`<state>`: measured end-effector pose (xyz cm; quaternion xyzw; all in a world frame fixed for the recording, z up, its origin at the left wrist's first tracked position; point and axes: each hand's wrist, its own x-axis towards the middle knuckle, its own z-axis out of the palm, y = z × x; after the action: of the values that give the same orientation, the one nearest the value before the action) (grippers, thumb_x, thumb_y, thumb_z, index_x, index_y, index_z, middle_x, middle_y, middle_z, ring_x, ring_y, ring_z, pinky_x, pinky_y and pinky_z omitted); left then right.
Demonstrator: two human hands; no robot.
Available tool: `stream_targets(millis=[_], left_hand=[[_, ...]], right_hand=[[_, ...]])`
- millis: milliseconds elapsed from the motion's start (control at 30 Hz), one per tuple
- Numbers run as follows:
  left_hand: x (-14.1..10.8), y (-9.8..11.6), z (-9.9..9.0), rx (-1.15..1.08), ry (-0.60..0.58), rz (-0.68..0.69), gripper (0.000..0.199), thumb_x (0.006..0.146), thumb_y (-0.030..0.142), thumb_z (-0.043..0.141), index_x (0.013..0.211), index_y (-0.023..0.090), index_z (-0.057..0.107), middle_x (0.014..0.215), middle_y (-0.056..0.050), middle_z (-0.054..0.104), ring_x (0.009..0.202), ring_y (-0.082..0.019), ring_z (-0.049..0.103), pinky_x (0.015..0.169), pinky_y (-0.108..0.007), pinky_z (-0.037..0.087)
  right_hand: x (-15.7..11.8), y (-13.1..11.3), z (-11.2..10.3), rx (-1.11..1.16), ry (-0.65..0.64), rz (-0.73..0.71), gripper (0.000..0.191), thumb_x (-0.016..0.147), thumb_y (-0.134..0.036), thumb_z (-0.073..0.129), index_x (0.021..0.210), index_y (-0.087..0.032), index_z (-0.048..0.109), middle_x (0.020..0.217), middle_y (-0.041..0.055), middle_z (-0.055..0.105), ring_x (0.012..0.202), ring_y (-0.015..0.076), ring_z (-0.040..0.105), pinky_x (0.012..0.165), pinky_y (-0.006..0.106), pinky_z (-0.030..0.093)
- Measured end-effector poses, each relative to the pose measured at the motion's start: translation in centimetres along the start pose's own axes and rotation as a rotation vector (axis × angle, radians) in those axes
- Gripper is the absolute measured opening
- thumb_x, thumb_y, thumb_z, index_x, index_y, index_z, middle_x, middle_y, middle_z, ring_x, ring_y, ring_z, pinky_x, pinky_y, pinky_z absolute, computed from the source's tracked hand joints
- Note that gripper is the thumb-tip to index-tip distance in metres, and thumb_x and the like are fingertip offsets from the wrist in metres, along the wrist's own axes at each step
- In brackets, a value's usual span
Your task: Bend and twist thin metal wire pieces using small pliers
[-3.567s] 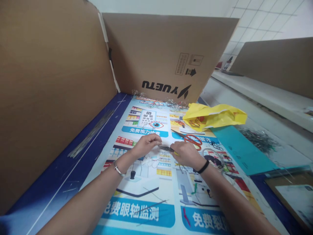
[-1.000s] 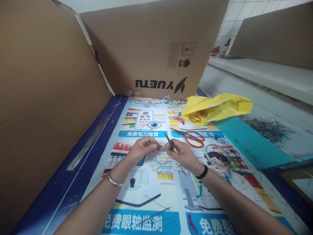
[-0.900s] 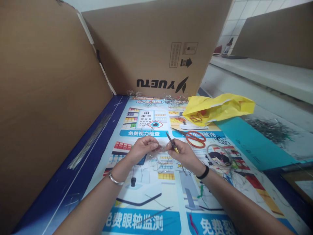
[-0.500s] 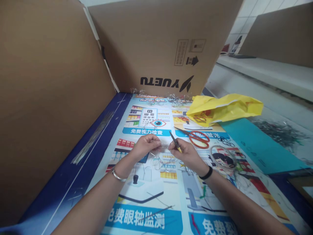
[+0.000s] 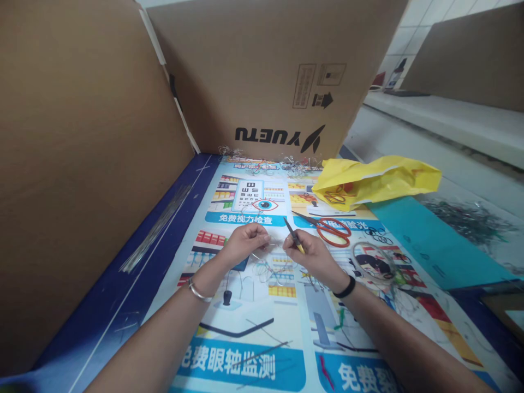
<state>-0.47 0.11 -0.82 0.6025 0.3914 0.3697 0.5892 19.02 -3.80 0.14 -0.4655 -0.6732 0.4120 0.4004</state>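
Note:
Near the middle of the printed poster, my left hand (image 5: pixel 244 244) is closed, its thumb and fingertips pinching thin wire (image 5: pixel 268 252). Loops of this wire hang between my two hands and below them. To the right, my right hand (image 5: pixel 308 252) is closed around a small tool (image 5: pixel 293 236) with a dark pointed tip and a yellow handle; the tip points up and to the left. Its fingertips are close to the wire, but whether they also pinch it is too small to tell. Orange-handled scissors (image 5: pixel 332 231) lie just beyond my right hand.
A yellow bag (image 5: pixel 376 181) lies at the back right, beside a teal sheet (image 5: pixel 442 245). A wire coil (image 5: pixel 373 263) rests right of my right hand. Straight wires (image 5: pixel 158 229) lie at the left. Cardboard panels (image 5: pixel 254 71) stand behind and left.
My hands have barely moved; the wire loops below them have shifted slightly.

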Motion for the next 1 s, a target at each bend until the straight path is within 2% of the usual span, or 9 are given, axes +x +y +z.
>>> stream_targets(millis=[167, 333, 567, 667, 833, 1000], left_hand=[[0.0, -0.05, -0.07, 0.052, -0.01, 0.055, 0.024, 0.074, 0.037, 0.061, 0.072, 0.015, 0.054, 0.061, 0.003, 0.051, 0.054, -0.007, 0.049, 0.055, -0.021, 0.039], [-0.02, -0.07, -0.18, 0.066, -0.036, 0.047, 0.024, 0.076, 0.038, 0.06, 0.074, 0.015, 0.053, 0.062, 0.003, 0.052, 0.056, -0.008, 0.05, 0.055, -0.021, 0.04], [0.0, 0.04, -0.66, 0.008, -0.119, -0.01, 0.023, 0.072, 0.034, 0.064, 0.08, 0.015, 0.055, 0.069, 0.001, 0.056, 0.063, -0.01, 0.055, 0.061, -0.024, 0.043], [-0.02, 0.16, -0.81, 0.054, -0.125, -0.008, 0.02, 0.074, 0.033, 0.062, 0.079, 0.015, 0.056, 0.069, 0.001, 0.057, 0.064, -0.01, 0.054, 0.063, -0.024, 0.042], [-0.06, 0.21, -0.71, 0.206, -0.098, 0.012, 0.017, 0.074, 0.032, 0.06, 0.076, 0.015, 0.059, 0.064, 0.002, 0.054, 0.058, -0.008, 0.046, 0.056, -0.021, 0.036], [-0.02, -0.06, -0.43, 0.264, -0.068, 0.008, 0.019, 0.073, 0.033, 0.059, 0.077, 0.015, 0.061, 0.062, 0.002, 0.053, 0.055, -0.008, 0.044, 0.054, -0.021, 0.035]], right_hand=[[-0.02, 0.17, -0.01, -0.014, 0.011, 0.017, 0.005, 0.073, -0.023, 0.054, 0.074, -0.019, 0.052, 0.071, -0.0008, 0.053, 0.067, 0.013, 0.049, 0.063, 0.027, 0.039], [0.02, 0.03, -0.18, 0.024, 0.023, 0.029, 0.006, 0.072, -0.023, 0.056, 0.072, -0.019, 0.051, 0.069, -0.0016, 0.051, 0.065, 0.0123, 0.047, 0.063, 0.027, 0.038], [0.21, 0.19, -0.26, 0.35, 0.075, 0.136, 0.013, 0.067, -0.023, 0.061, 0.068, -0.02, 0.049, 0.059, -0.0052, 0.046, 0.051, 0.0086, 0.041, 0.051, 0.024, 0.033], [0.25, 0.54, -0.24, 0.455, 0.093, 0.162, 0.014, 0.067, -0.022, 0.062, 0.069, -0.02, 0.048, 0.058, -0.0054, 0.047, 0.049, 0.0079, 0.04, 0.049, 0.024, 0.031], [0.19, 0.64, -0.16, 0.55, 0.1, 0.189, 0.017, 0.067, -0.021, 0.063, 0.073, -0.02, 0.047, 0.061, -0.0046, 0.05, 0.049, 0.0079, 0.041, 0.048, 0.023, 0.03], [0.19, 0.11, 0.02, 0.581, 0.122, 0.254, 0.022, 0.066, -0.025, 0.064, 0.074, -0.021, 0.045, 0.056, -0.0053, 0.05, 0.048, 0.0091, 0.044, 0.049, 0.024, 0.032]])
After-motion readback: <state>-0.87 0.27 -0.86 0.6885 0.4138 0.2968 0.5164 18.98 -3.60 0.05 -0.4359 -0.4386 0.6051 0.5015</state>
